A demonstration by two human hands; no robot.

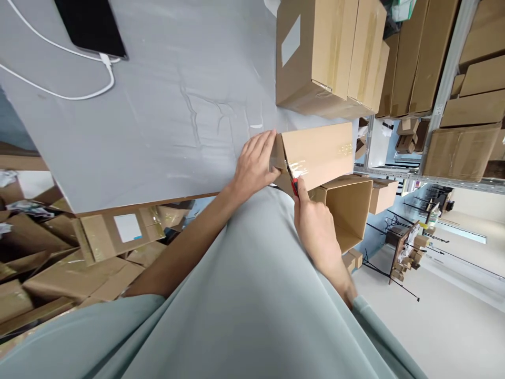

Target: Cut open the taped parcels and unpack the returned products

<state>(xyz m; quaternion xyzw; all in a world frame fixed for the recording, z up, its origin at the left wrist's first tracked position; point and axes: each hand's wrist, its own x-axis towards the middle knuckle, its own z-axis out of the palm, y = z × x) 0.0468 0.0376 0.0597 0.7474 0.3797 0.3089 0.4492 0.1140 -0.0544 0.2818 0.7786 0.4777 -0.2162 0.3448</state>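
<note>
A small taped cardboard box (319, 152) lies at the edge of the grey table (158, 116). My left hand (255, 167) grips the box's near end, with the fingers laid over the folded flap. My right hand (315, 226) is closed round a red box cutter (294, 185). The cutter's tip touches the clear tape on the box's seam, right next to my left thumb. My grey-green shirt fills the lower part of the view and hides what is beneath the box.
A black phone (91, 23) on a white cable (79, 96) lies on the table. Larger sealed boxes (327, 52) stand beyond the small one. An open empty box (349, 210) sits just past my right hand. Flattened cardboard (59, 258) is piled below the table; shelving (445, 79) holds more boxes.
</note>
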